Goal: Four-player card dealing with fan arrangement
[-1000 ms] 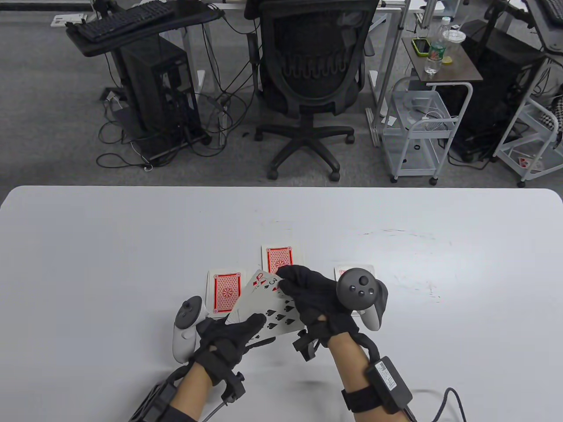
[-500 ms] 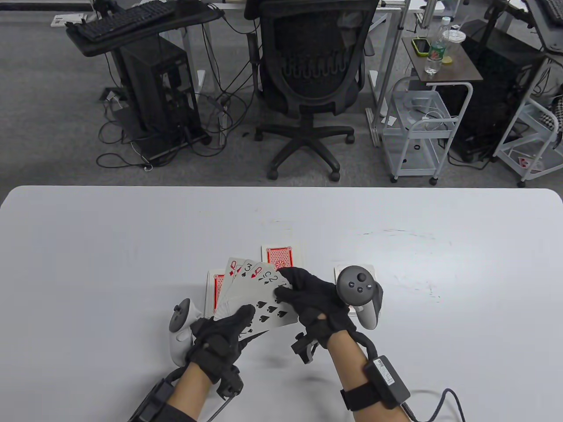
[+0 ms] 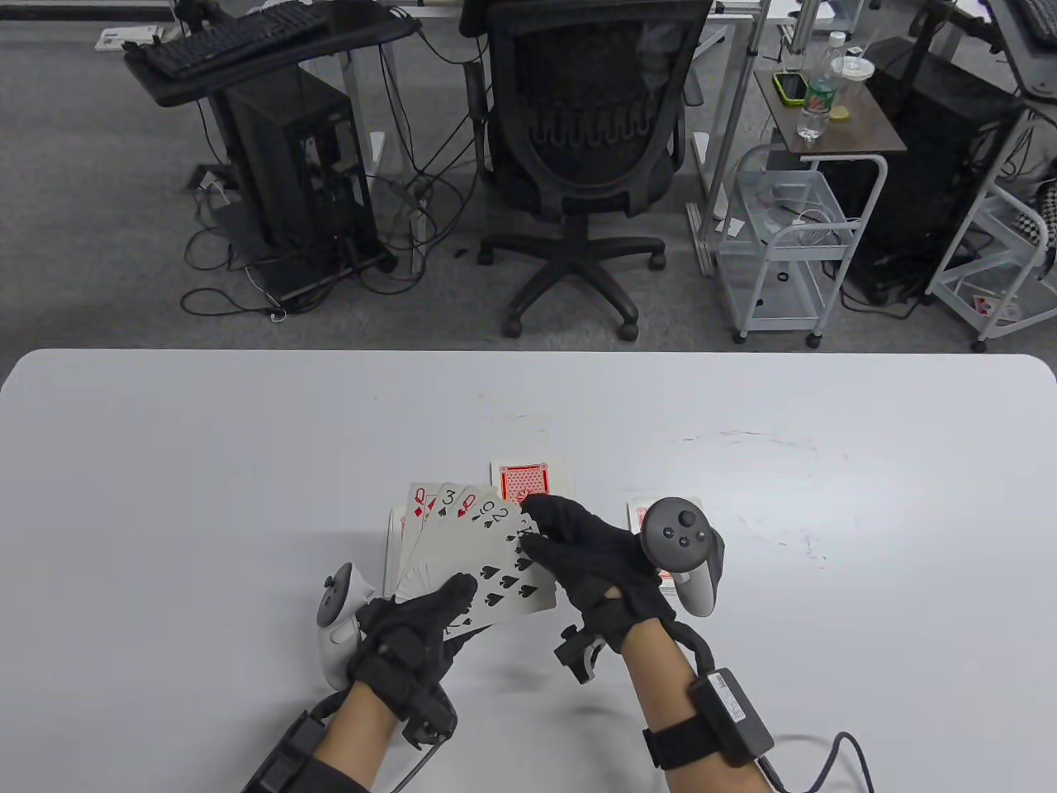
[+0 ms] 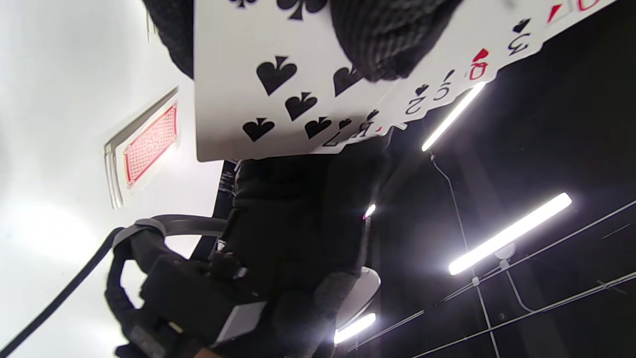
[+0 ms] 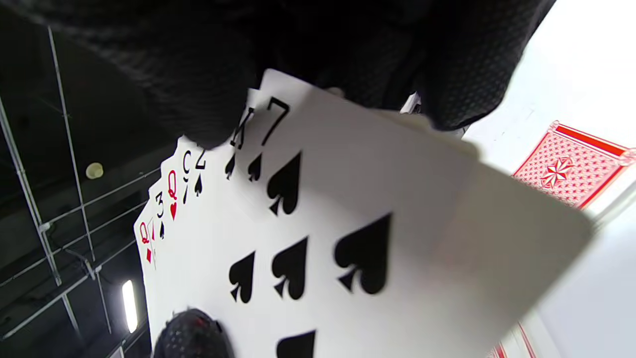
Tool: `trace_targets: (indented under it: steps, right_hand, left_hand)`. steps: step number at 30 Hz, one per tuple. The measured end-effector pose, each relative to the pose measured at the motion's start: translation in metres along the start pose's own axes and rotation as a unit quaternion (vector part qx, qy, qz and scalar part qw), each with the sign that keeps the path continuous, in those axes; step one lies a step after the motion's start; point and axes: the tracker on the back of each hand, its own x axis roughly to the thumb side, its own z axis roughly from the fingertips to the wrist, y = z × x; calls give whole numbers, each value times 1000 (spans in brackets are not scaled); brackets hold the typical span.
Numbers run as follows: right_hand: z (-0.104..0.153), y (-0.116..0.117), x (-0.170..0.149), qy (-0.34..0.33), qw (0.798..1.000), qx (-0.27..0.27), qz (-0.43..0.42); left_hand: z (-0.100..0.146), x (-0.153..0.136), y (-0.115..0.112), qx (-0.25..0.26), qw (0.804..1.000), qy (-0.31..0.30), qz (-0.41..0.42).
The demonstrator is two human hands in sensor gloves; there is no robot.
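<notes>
A: Fan of face-up cards (image 3: 475, 549) held above the near middle of the table (image 3: 165, 462). Pinned at its near corner by the thumb of the left hand (image 3: 413, 640), fingers curled beneath. Pinched at the right edge by the right hand (image 3: 590, 562), on the front seven of spades.

B: Indices legible?

A: From the left: queen, three, queen, then two half-covered indices, a two, a king and the seven in the right wrist view. Spread judged nearly complete, perhaps one or two cards left to slide apart.

B: And the dealing?

A: Apparently done. Three face-down piles on the table: left pile (image 3: 395, 545) mostly hidden behind the fan, far pile (image 3: 522, 481) just beyond the right fingertips, right pile (image 3: 642, 516) partly behind the tracker. Fourth share taken to be the fan itself.

B: Remaining?

A: Probably evening out the fan. Fanning of the other piles not yet begun, if required at all.
</notes>
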Motion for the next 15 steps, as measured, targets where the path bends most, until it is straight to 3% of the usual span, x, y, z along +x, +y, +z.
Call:
trace_targets:
  steps: [4,12,15]
  right_hand:
    - [0,-1,7,-23,998,-26,55]
    - [-4,-3,9,-51,997,52,19]
    - [-4,1,13,-55,995,67,55]
  left_hand:
    - [-1,-1,-4,-7,1000,4,-11]
    - [1,-3,0,23,1000,6,11]
    - [1,-3,0,27,1000,12,0]
